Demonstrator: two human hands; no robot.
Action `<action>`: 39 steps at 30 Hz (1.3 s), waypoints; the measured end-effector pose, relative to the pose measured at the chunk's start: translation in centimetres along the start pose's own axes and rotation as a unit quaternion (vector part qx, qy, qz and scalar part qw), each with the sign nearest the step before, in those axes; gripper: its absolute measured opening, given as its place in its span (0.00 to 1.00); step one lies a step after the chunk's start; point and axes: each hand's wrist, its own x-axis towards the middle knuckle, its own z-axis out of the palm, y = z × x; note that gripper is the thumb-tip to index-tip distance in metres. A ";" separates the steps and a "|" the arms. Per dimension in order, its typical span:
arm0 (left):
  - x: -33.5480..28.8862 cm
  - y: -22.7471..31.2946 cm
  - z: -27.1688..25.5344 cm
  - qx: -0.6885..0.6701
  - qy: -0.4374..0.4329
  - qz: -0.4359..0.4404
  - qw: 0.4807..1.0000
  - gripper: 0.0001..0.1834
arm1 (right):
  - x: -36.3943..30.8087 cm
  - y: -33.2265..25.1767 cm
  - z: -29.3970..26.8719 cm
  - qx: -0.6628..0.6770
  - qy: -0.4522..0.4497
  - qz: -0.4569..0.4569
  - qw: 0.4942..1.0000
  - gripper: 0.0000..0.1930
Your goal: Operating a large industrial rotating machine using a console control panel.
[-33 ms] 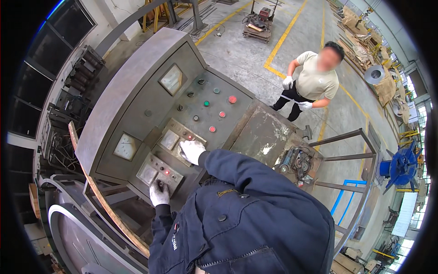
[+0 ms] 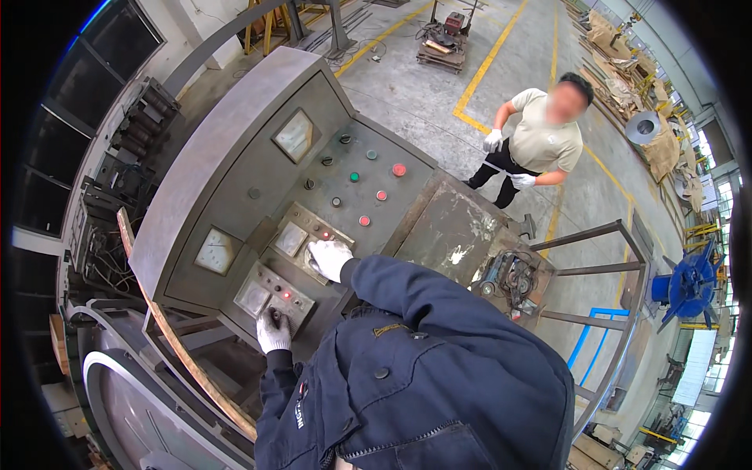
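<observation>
A grey metal control console (image 2: 227, 133) stands in front of me, with two small control boxes on its lower face. My left hand (image 2: 273, 332), in a white knit glove with dirty fingertips, is closed around a dark knob (image 2: 274, 312) on the nearer control box (image 2: 296, 310). That box has a meter and a lit red lamp (image 2: 287, 296). My right hand (image 2: 330, 259), gloved too, rests on the farther control box (image 2: 291, 239) with its fingers curled at the front. What those fingers grip is hidden under the hand. A red lamp (image 2: 326, 236) glows beside it.
Push buttons (image 2: 365, 222) and rotary switches (image 2: 328, 162) sit on the console's sloping panel, near two dial gauges (image 2: 216, 251). A worn metal table (image 2: 446, 223) carries cables and a tool. Beyond it stands a person (image 2: 540, 137) in white gloves. Metal railings (image 2: 587, 271) run on the right.
</observation>
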 end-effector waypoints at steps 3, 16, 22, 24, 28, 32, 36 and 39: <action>1.0 3.4 -1.8 -0.081 -0.024 -0.029 0.996 0.17 | -0.4 1.8 4.1 -0.062 0.202 -0.022 0.977 0.09; -0.2 -0.3 -0.7 0.023 -0.014 -0.024 0.999 0.18 | 0.2 -0.9 0.4 -0.018 -0.013 0.013 1.000 0.14; -0.2 0.9 -1.0 0.009 0.023 0.011 1.000 0.18 | 0.3 -0.7 0.0 -0.014 -0.006 0.009 1.000 0.15; -0.2 0.9 -1.2 0.013 0.026 0.011 1.000 0.19 | 0.2 -0.7 -0.1 -0.017 -0.003 0.006 1.000 0.15; -0.2 1.1 -1.2 0.016 0.026 0.016 0.999 0.19 | 0.1 -0.5 0.0 -0.022 0.006 0.001 1.000 0.15; -0.2 1.2 -1.4 0.022 0.016 0.013 1.000 0.18 | 0.0 -0.7 -0.3 -0.017 0.014 -0.015 1.000 0.14; -0.3 0.7 -1.1 0.031 -0.002 0.008 0.999 0.19 | 0.0 -0.4 0.1 -0.020 0.014 -0.020 0.999 0.13; -0.1 0.6 -1.1 0.038 -0.011 0.002 0.999 0.19 | -0.1 -0.4 0.1 -0.025 0.022 -0.024 0.999 0.13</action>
